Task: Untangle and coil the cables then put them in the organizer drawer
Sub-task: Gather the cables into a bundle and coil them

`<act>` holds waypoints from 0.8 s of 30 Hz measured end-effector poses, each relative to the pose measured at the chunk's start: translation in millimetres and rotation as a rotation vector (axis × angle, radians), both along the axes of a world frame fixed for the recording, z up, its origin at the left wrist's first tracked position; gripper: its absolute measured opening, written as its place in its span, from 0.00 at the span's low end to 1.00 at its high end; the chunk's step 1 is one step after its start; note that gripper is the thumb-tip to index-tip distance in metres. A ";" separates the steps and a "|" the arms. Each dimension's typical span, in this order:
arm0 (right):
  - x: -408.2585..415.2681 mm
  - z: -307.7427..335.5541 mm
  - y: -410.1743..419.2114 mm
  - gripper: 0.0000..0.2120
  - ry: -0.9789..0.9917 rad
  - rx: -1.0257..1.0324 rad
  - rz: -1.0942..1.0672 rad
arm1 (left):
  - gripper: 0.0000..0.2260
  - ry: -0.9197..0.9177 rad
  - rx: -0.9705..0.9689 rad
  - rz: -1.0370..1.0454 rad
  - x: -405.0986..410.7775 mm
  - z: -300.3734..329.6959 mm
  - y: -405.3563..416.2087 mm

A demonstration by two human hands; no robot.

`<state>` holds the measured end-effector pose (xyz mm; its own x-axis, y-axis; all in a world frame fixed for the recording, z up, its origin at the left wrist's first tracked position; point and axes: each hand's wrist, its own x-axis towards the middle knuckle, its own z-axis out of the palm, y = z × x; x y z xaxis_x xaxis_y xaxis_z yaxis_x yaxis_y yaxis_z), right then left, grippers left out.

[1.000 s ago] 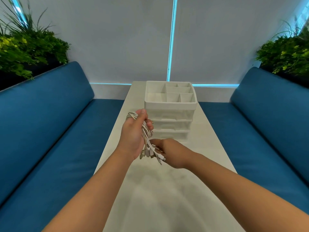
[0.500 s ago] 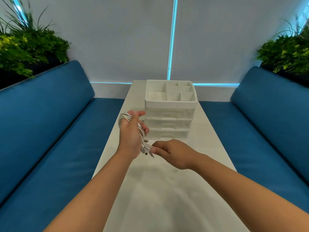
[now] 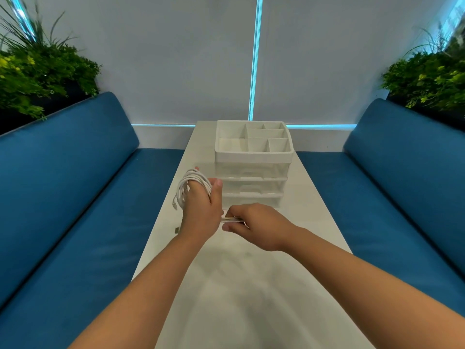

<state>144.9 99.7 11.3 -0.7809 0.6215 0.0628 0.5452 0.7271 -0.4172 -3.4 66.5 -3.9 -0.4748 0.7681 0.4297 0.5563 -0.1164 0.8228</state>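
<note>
While the left hand (image 3: 200, 210) serves as a spool, white cables (image 3: 191, 183) looped around its fingers, the right hand (image 3: 254, 226) pinches the loose ends taut, probably to wind them on. Just beyond, the organizer (image 3: 253, 157) waits on the white surface (image 3: 241, 285), drawers apparently closed.

1. The left hand (image 3: 201, 210) swings left, away from the organizer (image 3: 253, 157), with the white cables (image 3: 187, 182) now looped around its fingers.
2. The right hand (image 3: 254, 225) pinches the loose ends and pulls them taut sideways.
</note>
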 end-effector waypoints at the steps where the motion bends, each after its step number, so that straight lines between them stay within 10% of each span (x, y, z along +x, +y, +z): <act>1: 1.4 2.5 0.6 0.13 -0.001 0.012 -0.011 | 0.15 0.074 -0.011 -0.002 -1.4 -0.5 -1.3; 11: 8.6 28.4 -3.4 0.13 -0.032 0.237 0.093 | 0.39 0.285 -0.317 -0.157 -5.0 5.4 -13.8; 19: 13.4 47.6 5.5 0.13 -0.029 0.244 0.117 | 0.45 -0.116 -0.750 -0.674 -7.0 26.5 -23.4; 24: 12.1 57.3 10.1 0.15 0.067 0.075 0.108 | 0.20 -0.356 -0.774 -1.016 -19.1 32.9 -22.9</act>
